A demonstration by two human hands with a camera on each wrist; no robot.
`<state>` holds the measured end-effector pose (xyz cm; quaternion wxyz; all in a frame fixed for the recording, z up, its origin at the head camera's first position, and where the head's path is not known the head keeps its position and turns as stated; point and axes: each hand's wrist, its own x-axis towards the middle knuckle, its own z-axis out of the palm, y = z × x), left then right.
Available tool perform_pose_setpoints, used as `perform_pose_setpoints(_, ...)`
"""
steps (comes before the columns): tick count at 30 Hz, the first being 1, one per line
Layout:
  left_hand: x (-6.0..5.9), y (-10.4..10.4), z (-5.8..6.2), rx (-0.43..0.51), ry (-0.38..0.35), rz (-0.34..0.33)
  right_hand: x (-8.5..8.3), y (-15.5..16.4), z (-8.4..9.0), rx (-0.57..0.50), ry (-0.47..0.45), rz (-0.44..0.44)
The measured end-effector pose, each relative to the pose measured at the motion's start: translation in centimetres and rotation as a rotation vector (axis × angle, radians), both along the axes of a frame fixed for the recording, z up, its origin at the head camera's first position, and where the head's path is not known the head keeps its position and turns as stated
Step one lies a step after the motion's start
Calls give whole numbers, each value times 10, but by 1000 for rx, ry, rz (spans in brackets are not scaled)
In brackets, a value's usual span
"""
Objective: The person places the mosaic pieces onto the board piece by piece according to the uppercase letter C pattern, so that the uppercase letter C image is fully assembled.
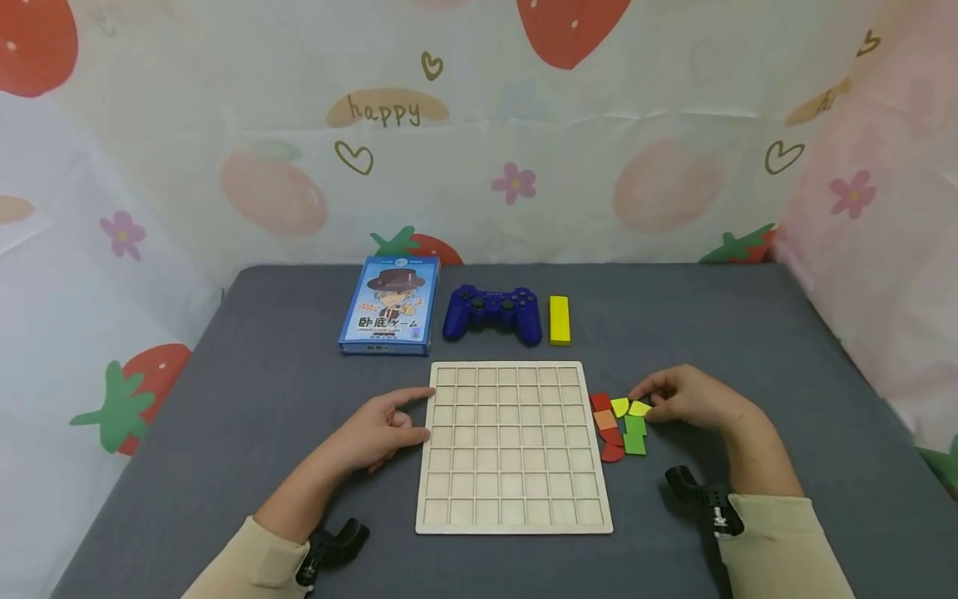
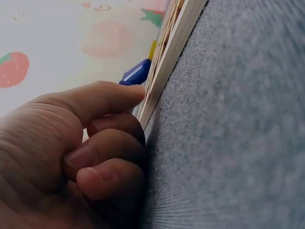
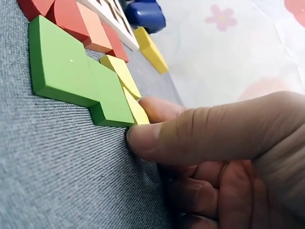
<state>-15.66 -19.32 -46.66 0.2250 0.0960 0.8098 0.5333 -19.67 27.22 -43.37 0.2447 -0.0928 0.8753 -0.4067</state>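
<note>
hands (image 1: pixel 377 431) (image 1: pixel 696 399) touch board (image 1: pixel 514 530) (left), block (image 1: pixel 639 408) (right)

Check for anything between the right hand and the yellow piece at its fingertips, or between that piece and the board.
Nothing visible separates the right hand from that yellow piece; they touch. Straight across toward the wooden board, a second yellow piece and a red piece lie between.

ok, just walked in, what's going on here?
A person's right hand pinches a small flat yellow block beside flat red, orange and green blocks, just right of a pale square-celled wooden board. Their left hand touches the board's left edge. Beyond the board lie a blue illustrated box, a dark-blue game controller and a yellow rectangular bar.
</note>
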Motion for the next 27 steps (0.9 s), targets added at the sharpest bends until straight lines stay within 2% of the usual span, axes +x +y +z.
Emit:
perform_pose_setpoints(13, 2, -1, 2, 1, 6, 12, 0, 1, 2, 13, 26, 1)
perform_pose_setpoints(22, 3, 0, 3, 7, 9, 10, -1, -2, 1, 169, 141, -46)
perform_pose_setpoints(27, 1, 1, 3, 4, -4, 7, 1, 1, 4, 261, 166, -84)
